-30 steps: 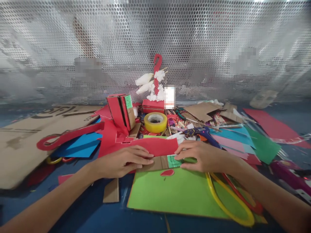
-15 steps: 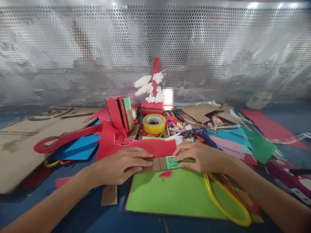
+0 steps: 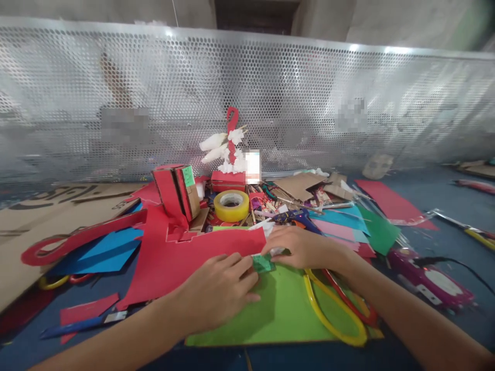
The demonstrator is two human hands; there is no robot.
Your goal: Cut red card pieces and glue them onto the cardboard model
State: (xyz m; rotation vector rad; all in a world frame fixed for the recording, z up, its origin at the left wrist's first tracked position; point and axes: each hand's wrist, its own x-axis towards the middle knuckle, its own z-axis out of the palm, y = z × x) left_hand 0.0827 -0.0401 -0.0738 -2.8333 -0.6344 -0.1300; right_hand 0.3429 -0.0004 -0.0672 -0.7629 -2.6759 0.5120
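Note:
A small cardboard strip with a green printed label point(image 3: 263, 263) lies above a green sheet point(image 3: 286, 309). My left hand point(image 3: 222, 286) is closed over the strip's left part, fingers curled, hiding its brown cardboard. At the other end my right hand point(image 3: 303, 247) pinches the strip, its fingertips by a small whitish bit. Just beyond the hands, a large red sheet point(image 3: 216, 245) spreads to the left, its edge close to my fingertips. Yellow-handled scissors point(image 3: 336, 324) rest on the green sheet under my right forearm.
Clear tape point(image 3: 218, 207), a red box-like piece point(image 3: 168, 193) and a blue glue gun point(image 3: 299, 217) stand behind the hands. A blue cutter point(image 3: 77, 327) lies at left, a purple device point(image 3: 429, 281) at right. A perforated metal panel point(image 3: 247, 77) closes the back.
The view has tilted up and turned right. My left hand has come nearer and curled over the strip, covering its brown part. My right hand stays at the labelled end.

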